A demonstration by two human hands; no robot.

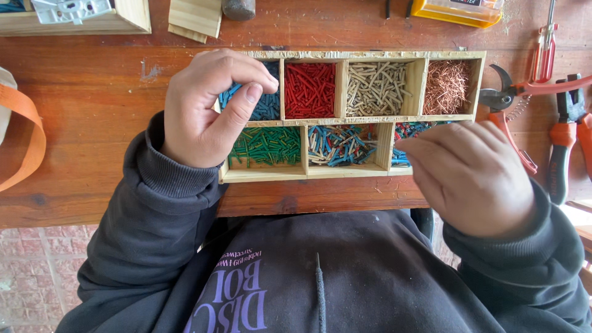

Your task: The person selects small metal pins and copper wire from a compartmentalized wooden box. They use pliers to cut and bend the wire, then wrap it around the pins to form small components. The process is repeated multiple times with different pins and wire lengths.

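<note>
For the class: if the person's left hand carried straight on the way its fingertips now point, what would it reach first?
Probably the blue pieces in the wooden tray's top-left compartment. The left hand curls over them with fingertips pointing that way, though its height above them is unclear.

Worn wooden workbench [92, 105] — reddish brick floor [37, 259] below
</note>
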